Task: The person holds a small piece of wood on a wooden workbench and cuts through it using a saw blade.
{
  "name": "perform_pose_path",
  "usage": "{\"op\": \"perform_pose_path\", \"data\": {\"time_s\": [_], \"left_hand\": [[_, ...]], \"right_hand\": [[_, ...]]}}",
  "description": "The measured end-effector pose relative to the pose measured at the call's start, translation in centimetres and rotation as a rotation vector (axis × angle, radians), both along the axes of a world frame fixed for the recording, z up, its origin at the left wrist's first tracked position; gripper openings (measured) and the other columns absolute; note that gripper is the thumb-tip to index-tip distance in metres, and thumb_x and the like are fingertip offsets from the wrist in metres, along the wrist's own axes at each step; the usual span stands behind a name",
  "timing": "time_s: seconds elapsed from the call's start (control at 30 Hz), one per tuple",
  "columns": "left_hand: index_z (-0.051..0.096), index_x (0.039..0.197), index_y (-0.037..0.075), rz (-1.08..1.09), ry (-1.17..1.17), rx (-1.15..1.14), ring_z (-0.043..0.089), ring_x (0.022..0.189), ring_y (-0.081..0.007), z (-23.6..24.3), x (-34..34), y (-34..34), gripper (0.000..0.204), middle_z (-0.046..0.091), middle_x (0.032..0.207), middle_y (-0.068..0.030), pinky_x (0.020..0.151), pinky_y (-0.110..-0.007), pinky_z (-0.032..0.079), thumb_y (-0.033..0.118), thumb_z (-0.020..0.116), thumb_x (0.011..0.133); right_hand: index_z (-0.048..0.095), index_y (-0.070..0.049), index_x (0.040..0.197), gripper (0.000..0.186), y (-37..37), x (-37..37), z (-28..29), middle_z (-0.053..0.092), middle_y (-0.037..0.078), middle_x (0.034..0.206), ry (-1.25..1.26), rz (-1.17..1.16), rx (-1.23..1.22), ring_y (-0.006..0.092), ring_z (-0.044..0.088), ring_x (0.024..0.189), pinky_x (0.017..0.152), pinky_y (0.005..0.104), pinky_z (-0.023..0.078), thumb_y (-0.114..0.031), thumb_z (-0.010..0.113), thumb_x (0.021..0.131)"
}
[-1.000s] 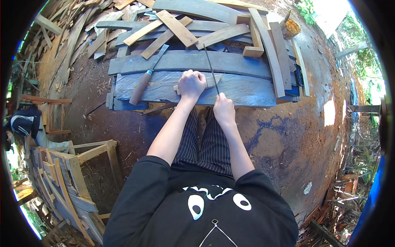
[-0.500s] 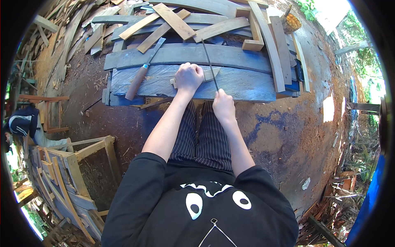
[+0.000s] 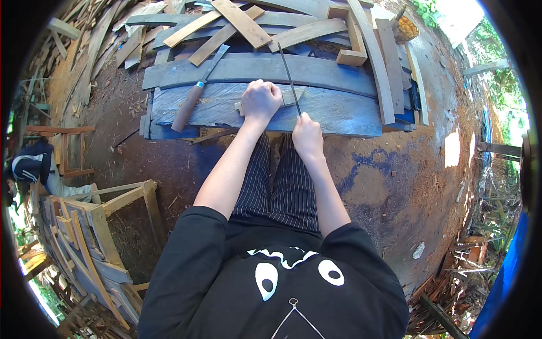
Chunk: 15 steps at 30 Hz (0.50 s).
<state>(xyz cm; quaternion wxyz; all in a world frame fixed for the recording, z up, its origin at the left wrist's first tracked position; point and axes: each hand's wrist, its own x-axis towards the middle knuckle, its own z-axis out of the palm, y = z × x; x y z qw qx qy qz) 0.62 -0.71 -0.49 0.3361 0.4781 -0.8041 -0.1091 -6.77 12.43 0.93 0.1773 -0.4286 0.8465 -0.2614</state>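
On a weathered plank bench [image 3: 344, 110], my left hand [image 3: 261, 99] is closed over a short pale wood piece [image 3: 291, 97], pressing it against the top plank. My right hand [image 3: 307, 135] grips a long, thin dark blade [image 3: 287, 70], perhaps a saw, which crosses the piece just right of my left hand; its handle is hidden in my fist. A chisel-like tool [image 3: 187, 106] with a brown wooden handle and flat metal blade lies on the bench to the left of my hands.
Loose boards [image 3: 240, 22] and an L-shaped wooden piece [image 3: 353, 53] lie on the bench's far side. A scrap pile [image 3: 96, 45] covers ground at upper left. At left, a bent-over person [image 3: 35, 166] is beside wooden frames [image 3: 96, 237]. A log [image 3: 405, 27] stands upper right.
The bench and both hands appear slightly higher in the picture than before. Against the bench, my hands and the blade have barely moved.
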Motion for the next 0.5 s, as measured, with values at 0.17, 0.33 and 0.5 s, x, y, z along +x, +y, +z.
{"op": "perform_pose_path", "data": {"time_s": [0.17,0.33,0.5], "left_hand": [[0.062,0.057,0.004,0.091,-0.053,0.011,0.061,0.069,-0.0279,0.0,0.6,0.1,0.017,0.060,0.066,-0.0115,0.060,-0.039,0.051,0.014,0.058,0.071],[0.061,0.057,0.004,0.024,0.027,-0.024,0.061,0.067,-0.0290,0.2,0.9,-0.1,0.018,0.059,0.064,-0.0124,0.060,-0.041,0.050,0.014,0.058,0.071],[0.060,0.057,0.003,0.001,0.011,-0.015,0.061,0.067,-0.0295,-0.1,0.3,-0.3,0.019,0.059,0.064,-0.0126,0.059,-0.042,0.051,0.014,0.058,0.072]], "right_hand": [[0.050,-0.001,0.086,0.020,4.8,1.8,0.4,0.060,0.027,0.070,-0.027,-0.007,0.077,0.0467,0.060,0.070,0.060,0.0536,0.048,-0.020,0.046,0.092],[0.049,-0.002,0.087,0.018,9.3,2.4,2.1,0.059,0.026,0.068,-0.084,-0.005,0.182,0.0462,0.060,0.068,0.060,0.0536,0.048,-0.019,0.046,0.092],[0.051,-0.001,0.088,0.021,1.7,0.5,0.8,0.060,0.027,0.070,-0.015,0.002,0.054,0.0456,0.060,0.070,0.061,0.0529,0.048,-0.021,0.045,0.092]]}}
